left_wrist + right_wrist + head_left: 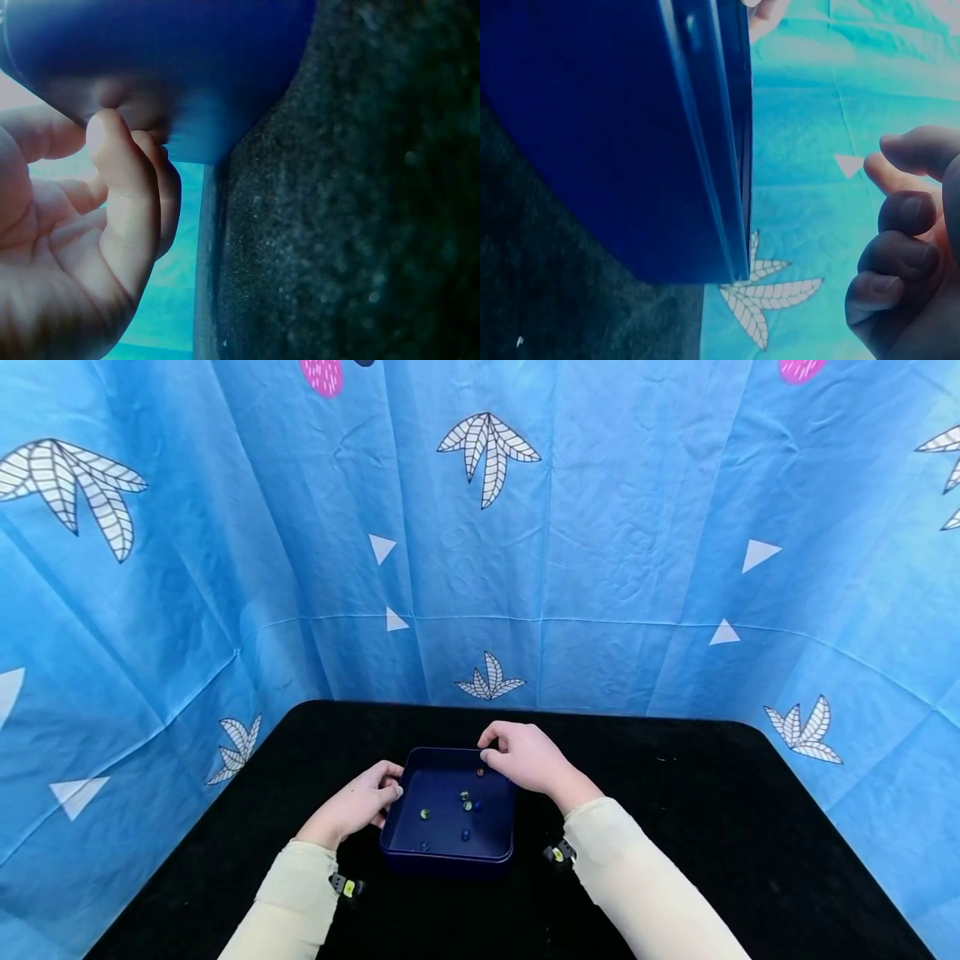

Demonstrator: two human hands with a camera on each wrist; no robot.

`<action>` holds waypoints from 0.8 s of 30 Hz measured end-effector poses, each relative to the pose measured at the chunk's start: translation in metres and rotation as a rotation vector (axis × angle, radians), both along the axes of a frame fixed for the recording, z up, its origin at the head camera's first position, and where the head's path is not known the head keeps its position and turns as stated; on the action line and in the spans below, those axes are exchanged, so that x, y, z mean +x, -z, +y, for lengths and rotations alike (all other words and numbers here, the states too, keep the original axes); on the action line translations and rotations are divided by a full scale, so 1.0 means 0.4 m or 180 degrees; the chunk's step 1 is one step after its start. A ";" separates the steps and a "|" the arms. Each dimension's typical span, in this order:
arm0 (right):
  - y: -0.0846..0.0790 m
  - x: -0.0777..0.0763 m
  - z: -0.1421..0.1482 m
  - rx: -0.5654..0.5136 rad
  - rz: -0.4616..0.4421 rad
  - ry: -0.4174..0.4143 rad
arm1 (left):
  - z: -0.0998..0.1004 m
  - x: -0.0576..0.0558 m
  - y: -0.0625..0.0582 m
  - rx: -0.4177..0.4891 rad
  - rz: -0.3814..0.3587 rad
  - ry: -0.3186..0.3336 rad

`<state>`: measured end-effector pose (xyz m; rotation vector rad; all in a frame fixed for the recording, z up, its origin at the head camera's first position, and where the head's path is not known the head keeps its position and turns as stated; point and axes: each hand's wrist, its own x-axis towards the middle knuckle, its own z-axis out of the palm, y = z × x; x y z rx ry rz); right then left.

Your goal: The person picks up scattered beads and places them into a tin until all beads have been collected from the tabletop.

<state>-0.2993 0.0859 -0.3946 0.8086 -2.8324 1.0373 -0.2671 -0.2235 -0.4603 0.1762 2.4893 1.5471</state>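
A dark blue square box (447,859) with an open top stands on the black table. My left hand (365,799) grips its left wall; in the left wrist view the bent fingers (124,180) press against the outer side. Several small marbles lie inside, among them a green one (425,814) and a blue one (466,835). An orange marble (480,772) shows near the back right corner. Just above that corner is my right hand (527,758), thumb and forefinger close together, the other fingers curled. Nothing shows between the fingertips in the right wrist view.
Black cloth covers the table (675,827), which extends well to the right of the box. Blue printed curtains (600,527) hang behind and along both sides. A wrist strap with a small device (347,886) sits on each sleeve.
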 end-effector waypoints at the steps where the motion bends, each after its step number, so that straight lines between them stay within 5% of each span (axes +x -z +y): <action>1: 0.002 0.000 0.005 0.0000 -0.0006 0.0019 | 0.000 -0.001 0.001 -0.0005 0.0001 -0.0004; 24: 0.036 0.020 0.086 -0.0056 -0.0112 0.0086 | 0.005 0.006 -0.007 -0.0045 0.0012 -0.0002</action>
